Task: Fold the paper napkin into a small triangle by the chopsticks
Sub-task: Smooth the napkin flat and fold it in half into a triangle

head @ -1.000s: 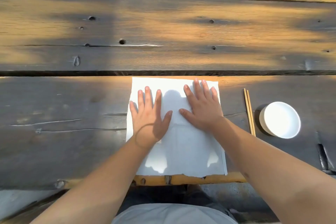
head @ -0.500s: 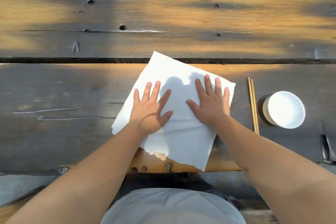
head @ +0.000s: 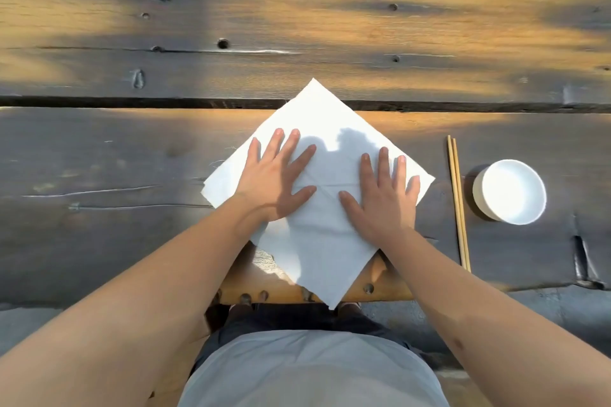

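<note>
White paper napkin (head: 325, 235), unfolded, lies as a diamond on the wooden table (head: 99, 241), near corner overhanging the edge toward the person. Left hand (head: 276, 180) and right hand (head: 383, 200) press flat on it, fingers spread, gripping nothing. Chopsticks (head: 458, 205) lie just right of the right hand, long axis pointing away from the person.

You're working in low, warm sunlight that lays amber patches across the wooden table (head: 99, 149) between soft grey shadows, and your hands throw crisp shadows away from you onto the napkin (head: 325, 129), whose lit upper half looks nearly blown out. The white bowl (head: 510, 192) glares too, its interior washed flat. Your wide lens bows the plank seams and stretches your forearms at the lower corners, and the far tabletop looks slightly soft.
</note>
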